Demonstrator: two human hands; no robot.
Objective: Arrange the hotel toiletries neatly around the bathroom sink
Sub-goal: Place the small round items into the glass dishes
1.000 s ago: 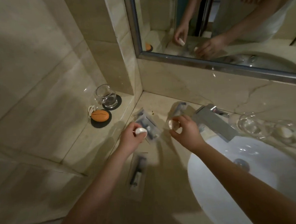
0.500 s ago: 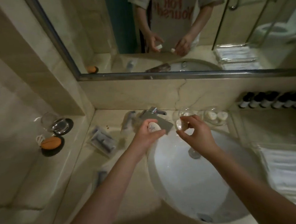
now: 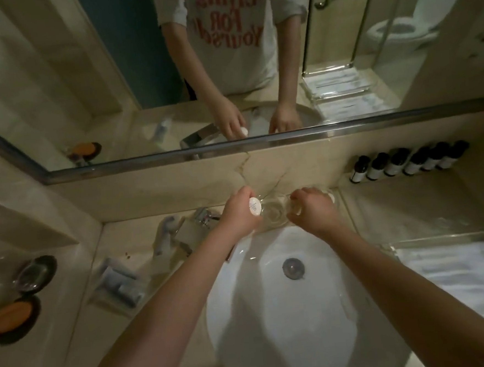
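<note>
both hands have moved forward from over the sink [image 3: 287, 309] to the back of the desk [image 3: 165, 326]. left hand [image 3: 238, 213] is closed on a small white round soap [image 3: 255, 205], just beside a glass dish [image 3: 274, 214]. right hand [image 3: 311, 211] curls down over a second dish; i cannot tell if it grips something. six dark bottles [image 3: 405, 162] stand in a row at the right wall.

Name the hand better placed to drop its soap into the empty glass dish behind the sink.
Left. The left hand holds a round white soap right at the rim of the empty glass dish; the right hand is over the neighbouring dish.
</note>
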